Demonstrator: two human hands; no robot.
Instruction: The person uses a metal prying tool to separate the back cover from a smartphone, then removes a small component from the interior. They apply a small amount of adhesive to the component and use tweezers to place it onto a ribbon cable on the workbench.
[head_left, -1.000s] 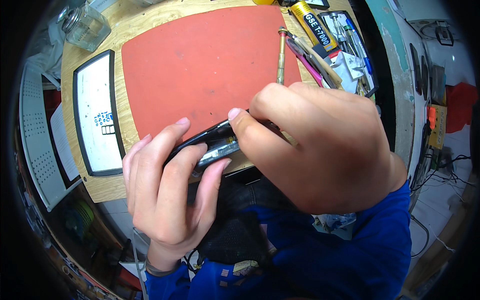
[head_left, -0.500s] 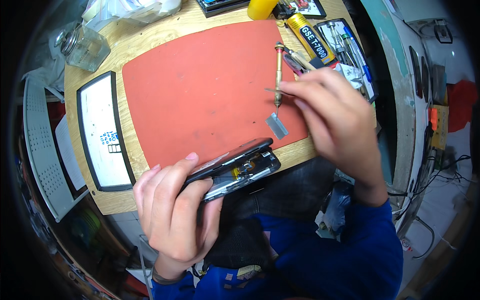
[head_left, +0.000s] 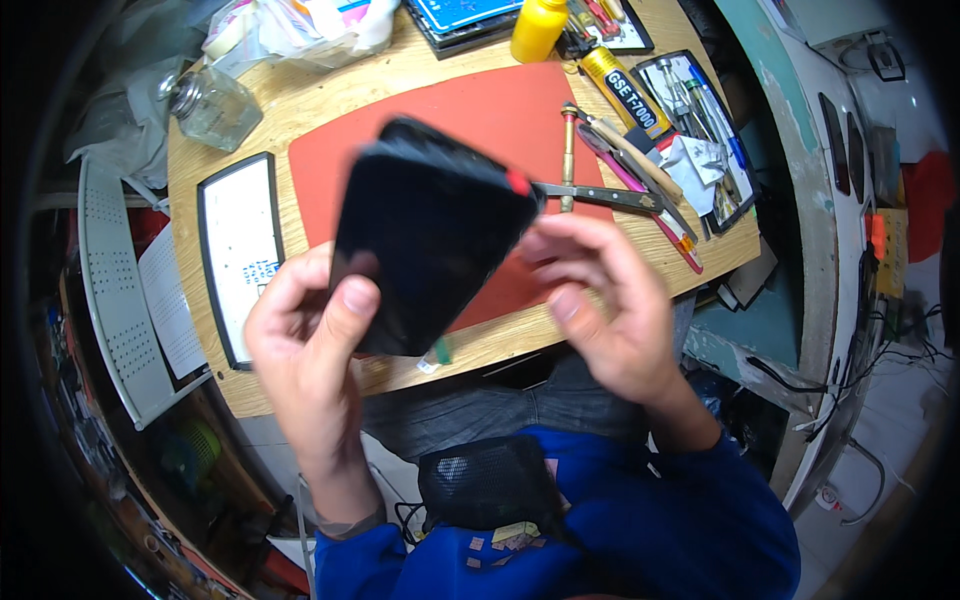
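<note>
A black phone (head_left: 430, 245), slightly blurred, is tilted above the red mat (head_left: 335, 160) with its dark glass face toward me. My left hand (head_left: 315, 310) is closed round its lower left edge, thumb on the face and the other fingers partly hidden behind. Just off the phone's right side is my right hand (head_left: 610, 305), its fingers curled but apart, with nothing visible between them. Beyond that hand a knife with a dark riveted handle (head_left: 620, 198) lies across a brass screwdriver (head_left: 569, 160). The knife's tip is hidden behind the phone.
Tweezers with pink sides (head_left: 650, 215) and a wooden-handled tool (head_left: 640, 160) lie at the right, by a yellow glue tube (head_left: 625, 92) and a tool tray (head_left: 745, 195). A glass jar (head_left: 220, 110) and a framed white board (head_left: 240, 200) stand left. A yellow bottle (head_left: 538, 30) is at the back.
The phone, earlier held low with its shell parted and insides showing, is now raised with its glass face toward me. My right hand no longer holds the thin object. The view has shifted.
</note>
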